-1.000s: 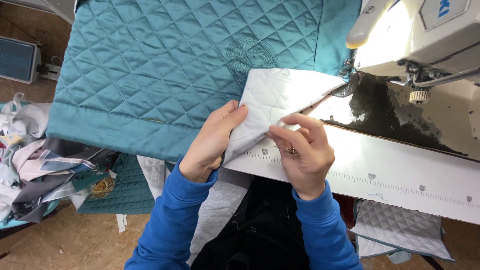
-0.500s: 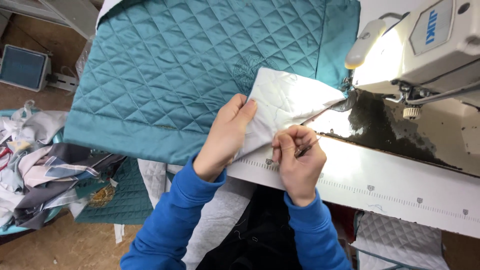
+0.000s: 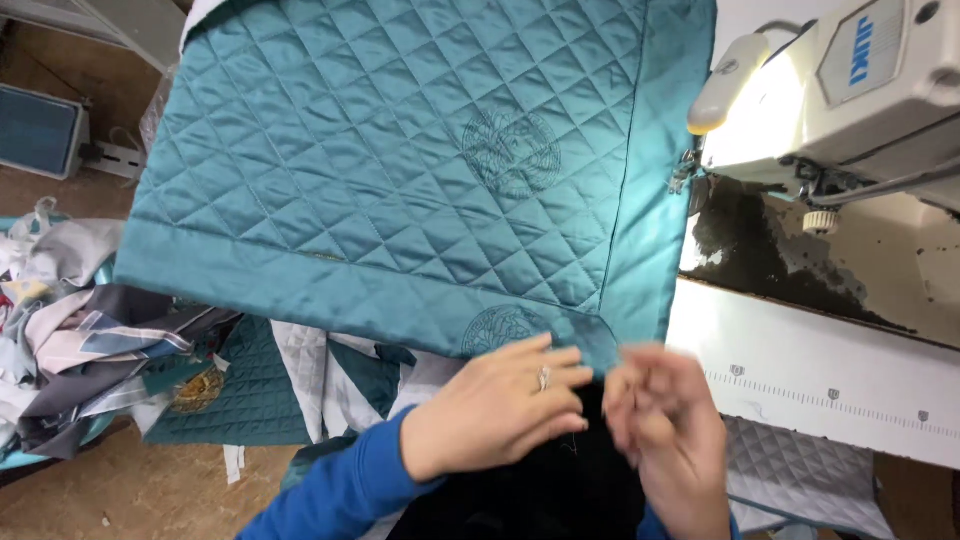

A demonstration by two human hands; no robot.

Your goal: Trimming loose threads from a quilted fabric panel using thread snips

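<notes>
At the near hem of a teal quilted panel (image 3: 420, 180) spread beside a sewing machine (image 3: 850, 90), left hand (image 3: 495, 410) presses fingers together flat on the edge, while blurred right hand (image 3: 665, 430) appears loosely curled, grip unclear; the hem seemingly needs aligning next.

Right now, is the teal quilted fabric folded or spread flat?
Spread flat: the teal quilted fabric shows only its teal face, no white underside.

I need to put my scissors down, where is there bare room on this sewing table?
Free: the white table strip right of the teal quilted fabric, below the sewing machine. Crowded: the fabric covers the middle; scrap pile fills the left; both hands work the near edge.
</notes>
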